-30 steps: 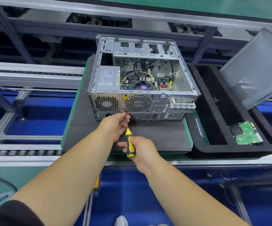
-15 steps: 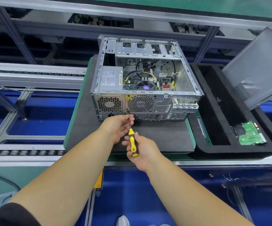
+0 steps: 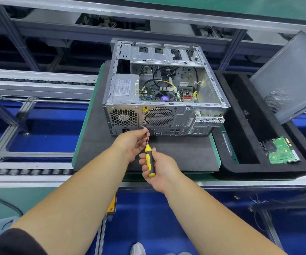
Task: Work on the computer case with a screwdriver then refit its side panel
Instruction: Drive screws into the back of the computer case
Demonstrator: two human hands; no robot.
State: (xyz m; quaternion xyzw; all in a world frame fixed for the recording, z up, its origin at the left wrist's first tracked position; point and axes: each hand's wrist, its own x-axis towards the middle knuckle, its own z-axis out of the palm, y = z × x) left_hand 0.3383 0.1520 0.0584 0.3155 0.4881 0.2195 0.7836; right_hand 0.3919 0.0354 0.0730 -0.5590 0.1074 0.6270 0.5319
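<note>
An open silver computer case [image 3: 159, 115] lies on its side on a dark mat [image 3: 181, 155], its rear panel with two fan grilles facing me. My right hand [image 3: 157, 170] grips the yellow and black handle of a screwdriver [image 3: 149, 161]. The shaft points up to a screw spot just below the left edge of the larger fan grille. My left hand [image 3: 133, 142] pinches the shaft near its tip against the rear panel. The grey side panel [image 3: 288, 78] leans tilted at the right, off the case.
A black foam tray [image 3: 240, 126] stands right of the mat and holds a green hard-drive board [image 3: 280, 150]. Conveyor rails with rollers [image 3: 27, 171] run left and right along the front. Metal frame beams [image 3: 38, 78] cross behind the case.
My head view has shifted slightly, so the case sits a little further right and lower in frame. Both hands stay on the screwdriver at the rear panel, the handle turned a little.
</note>
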